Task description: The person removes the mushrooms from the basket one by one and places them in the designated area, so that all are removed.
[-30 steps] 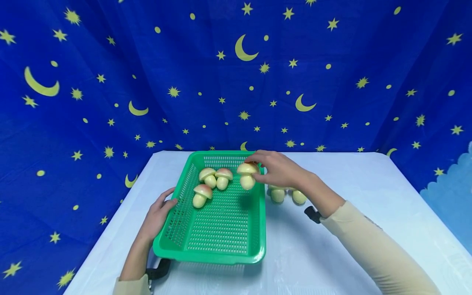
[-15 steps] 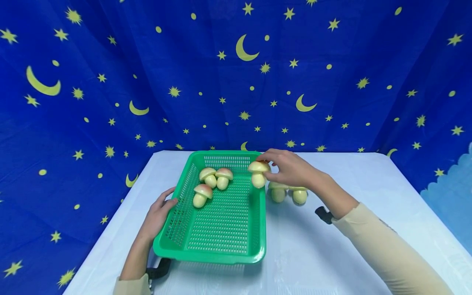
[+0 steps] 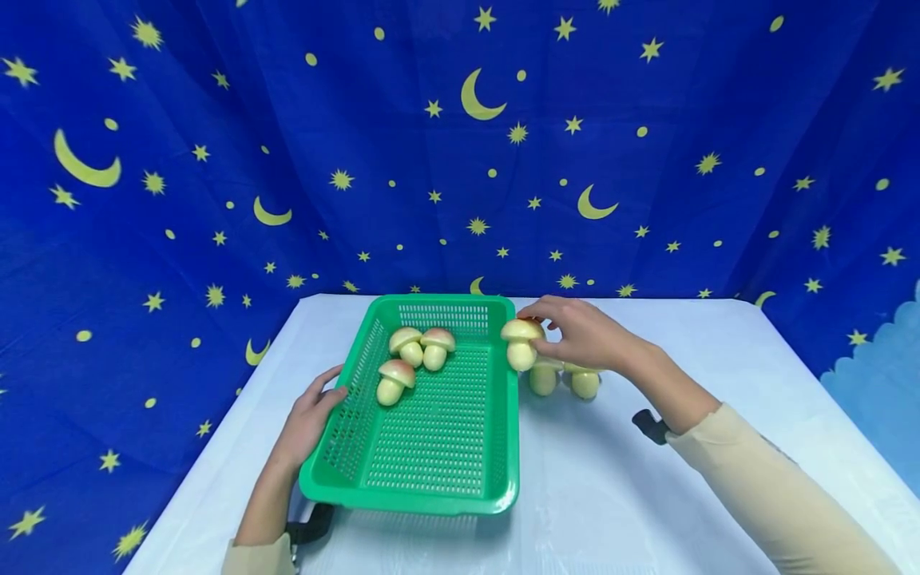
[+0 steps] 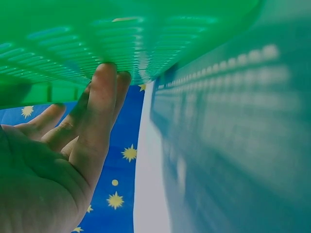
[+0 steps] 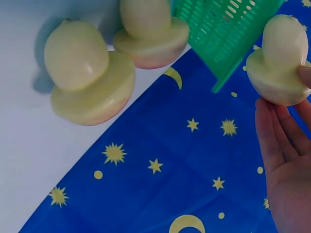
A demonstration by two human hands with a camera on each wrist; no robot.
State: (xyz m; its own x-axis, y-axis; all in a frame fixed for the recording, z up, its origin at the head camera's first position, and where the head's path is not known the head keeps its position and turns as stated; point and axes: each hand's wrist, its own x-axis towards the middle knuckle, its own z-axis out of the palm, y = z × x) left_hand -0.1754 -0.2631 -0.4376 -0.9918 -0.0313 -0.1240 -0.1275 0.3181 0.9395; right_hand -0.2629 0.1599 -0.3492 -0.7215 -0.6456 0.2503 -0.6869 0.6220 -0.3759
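In the head view my right hand [image 3: 585, 339] pinches a toy mushroom [image 3: 521, 345] with a pinkish cap and pale stem, over the basket's right rim. The right wrist view shows this mushroom [image 5: 279, 60] between thumb and fingers. My left hand [image 3: 309, 419] holds the left rim of a green perforated basket [image 3: 410, 505]; in the left wrist view its fingers [image 4: 99, 97] press against the basket's slotted wall. Inside the basket lie three mushrooms: one toward the front [image 3: 395, 382] and two behind it, a left one [image 3: 406, 346] and a right one [image 3: 436, 349].
Two more mushrooms stand on the white table [image 3: 611, 495] just right of the basket, a nearer one [image 3: 543, 379] and a farther-right one [image 3: 584, 383], partly behind the right hand. A blue curtain [image 3: 402, 144] with stars and moons hangs behind the table.
The right hand has moved rightward with its mushroom, from above the basket's inside to its right rim. The left hand, the basket and the mushrooms inside stay in place.
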